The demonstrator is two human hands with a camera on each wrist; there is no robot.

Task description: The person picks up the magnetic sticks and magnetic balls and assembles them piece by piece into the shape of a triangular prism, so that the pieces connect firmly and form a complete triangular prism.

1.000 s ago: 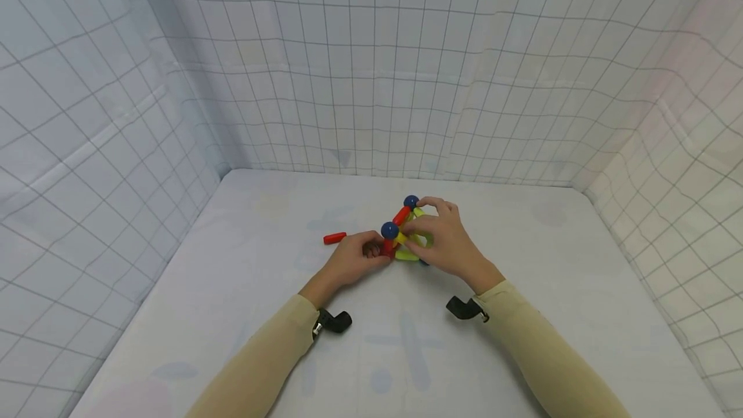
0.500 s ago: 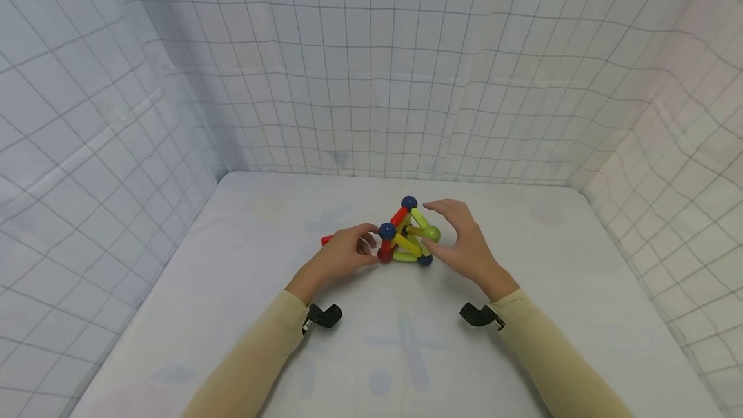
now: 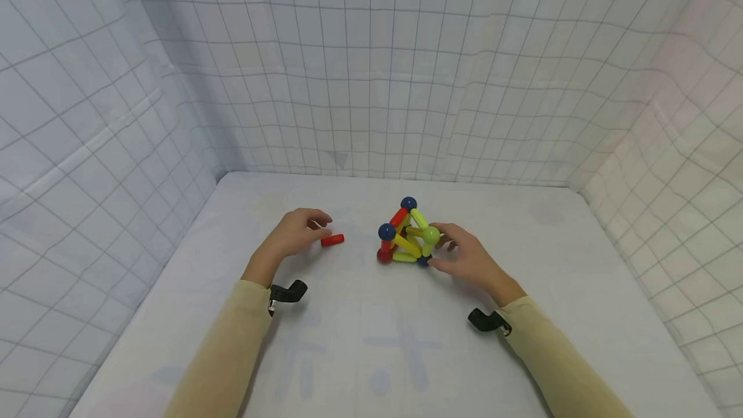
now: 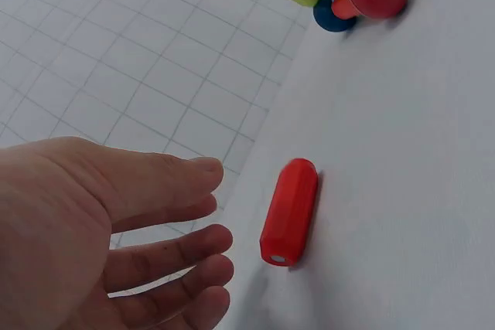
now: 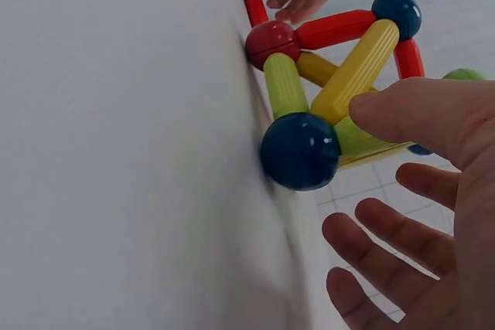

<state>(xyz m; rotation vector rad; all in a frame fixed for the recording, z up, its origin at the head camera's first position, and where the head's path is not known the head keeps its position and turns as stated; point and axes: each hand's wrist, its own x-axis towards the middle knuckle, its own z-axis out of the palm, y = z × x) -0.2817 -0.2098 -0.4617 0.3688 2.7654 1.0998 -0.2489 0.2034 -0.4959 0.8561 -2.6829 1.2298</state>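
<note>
A magnetic stick-and-ball structure (image 3: 408, 246) stands mid-table, made of red, yellow and green sticks joined by blue, red and green balls. Close to its right side is my right hand (image 3: 467, 257), fingers loosely bent. In the right wrist view the thumb overlaps a green stick (image 5: 360, 141) near the blue ball (image 5: 300, 151); whether it touches I cannot tell. A loose red magnetic stick (image 3: 332, 240) lies to the left of the structure. My left hand (image 3: 298, 231) hovers beside that stick, thumb and fingers apart, with a gap to it in the left wrist view.
The white tabletop (image 3: 371, 347) bears faint printed shapes. Grid-lined white cloth walls (image 3: 371, 69) enclose it at the back and both sides. A black wrist mount (image 3: 289, 291) sticks out from each sleeve.
My left hand has left the structure and moved left to the loose red stick. My right hand has let go of the yellow stick area and shifted to the structure's right side.
</note>
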